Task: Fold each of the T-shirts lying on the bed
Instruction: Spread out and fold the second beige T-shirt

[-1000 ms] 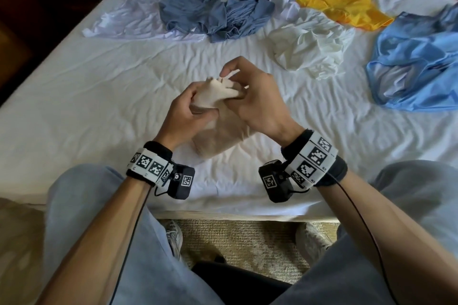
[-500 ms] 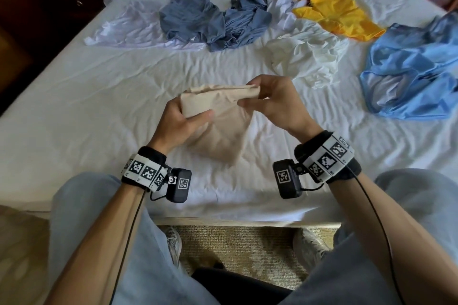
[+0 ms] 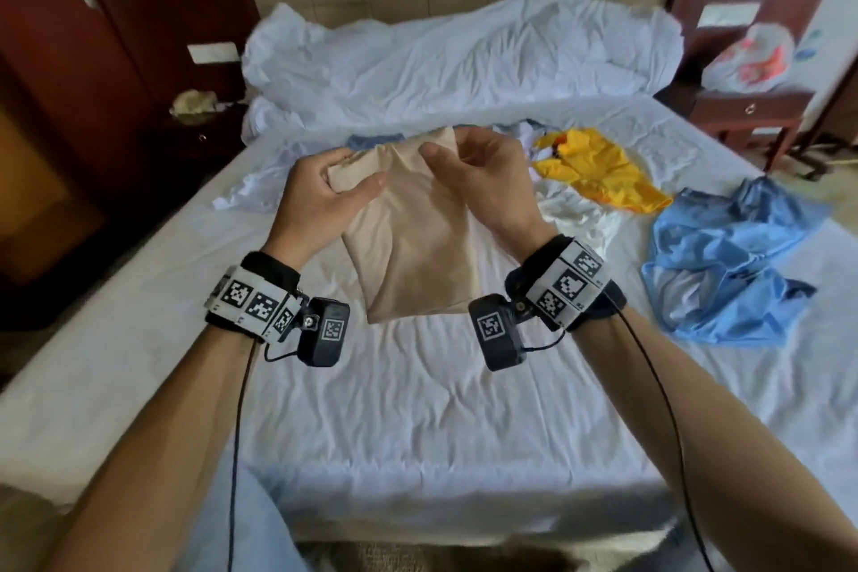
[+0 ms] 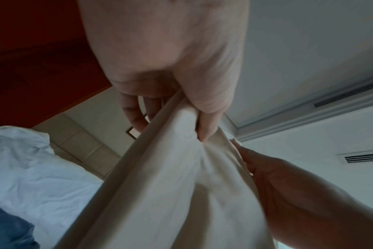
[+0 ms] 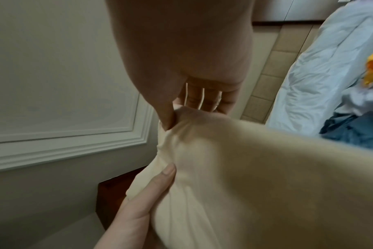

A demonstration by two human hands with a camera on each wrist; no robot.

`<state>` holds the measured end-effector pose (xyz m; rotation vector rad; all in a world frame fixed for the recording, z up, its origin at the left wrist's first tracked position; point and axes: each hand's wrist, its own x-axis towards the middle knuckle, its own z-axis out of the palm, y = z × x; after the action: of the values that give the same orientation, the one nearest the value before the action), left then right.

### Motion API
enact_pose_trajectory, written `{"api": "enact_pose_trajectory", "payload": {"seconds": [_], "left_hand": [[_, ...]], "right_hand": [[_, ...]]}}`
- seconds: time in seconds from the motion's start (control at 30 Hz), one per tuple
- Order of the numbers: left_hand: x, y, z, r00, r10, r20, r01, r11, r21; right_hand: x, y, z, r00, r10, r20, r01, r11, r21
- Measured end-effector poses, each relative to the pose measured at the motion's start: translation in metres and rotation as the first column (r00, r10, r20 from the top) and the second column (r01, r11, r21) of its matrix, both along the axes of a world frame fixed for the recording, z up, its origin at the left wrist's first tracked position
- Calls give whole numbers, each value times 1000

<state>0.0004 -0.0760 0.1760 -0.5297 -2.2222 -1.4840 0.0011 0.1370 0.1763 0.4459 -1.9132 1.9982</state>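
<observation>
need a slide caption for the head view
Both hands, left and right, hold a beige shirt up over the bed.

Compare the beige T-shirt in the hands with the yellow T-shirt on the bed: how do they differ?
The beige T-shirt is folded to a compact rectangle; the yellow T-shirt is crumpled and unfolded. The beige one hangs in the air, gripped at its top edge by the left hand and right hand; the yellow one lies untouched on the bed. Both are plain-coloured.

Bare sheet [image 3: 418, 409] before crumpled shirts [image 3: 724, 255]
</observation>
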Motion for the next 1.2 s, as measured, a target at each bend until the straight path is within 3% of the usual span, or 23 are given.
{"api": "enact_pose_trajectory", "payload": {"seconds": [0.17, 0.33, 0.53, 0.7, 0.83, 1.0, 1.1, 1.2], "left_hand": [[-31, -34, 29, 997, 74, -29, -70, 989, 134], [-77, -94, 51, 983, 185, 4, -185, 976, 119], [-113, -172, 134, 953, 298, 54, -302, 949, 96], [-110, -242, 276, 913, 405, 50, -407, 911, 69], [-81, -322, 422, 867, 498, 18, -498, 867, 7], [-19, -429, 611, 797, 599, -77, -603, 796, -50], [24, -474, 684, 743, 652, -147, -668, 734, -123], [74, -539, 736, 644, 746, -170, -761, 601, -243]], "right_hand": [[-47, -53, 45, 999, -15, -31, 15, 1000, -16], [-107, -116, 71, 999, 39, 17, -38, 999, -33], [-170, -211, 146, 994, 70, 82, -68, 997, -28], [-185, -306, 292, 997, 67, 47, -68, 998, 14], [-168, -388, 438, 991, 129, -21, -127, 990, 62], [-124, -496, 614, 960, 229, -159, -232, 973, 3], [-95, -555, 687, 927, 291, -237, -303, 953, -16], [-62, -627, 745, 874, 377, -308, -386, 922, 32]]}}
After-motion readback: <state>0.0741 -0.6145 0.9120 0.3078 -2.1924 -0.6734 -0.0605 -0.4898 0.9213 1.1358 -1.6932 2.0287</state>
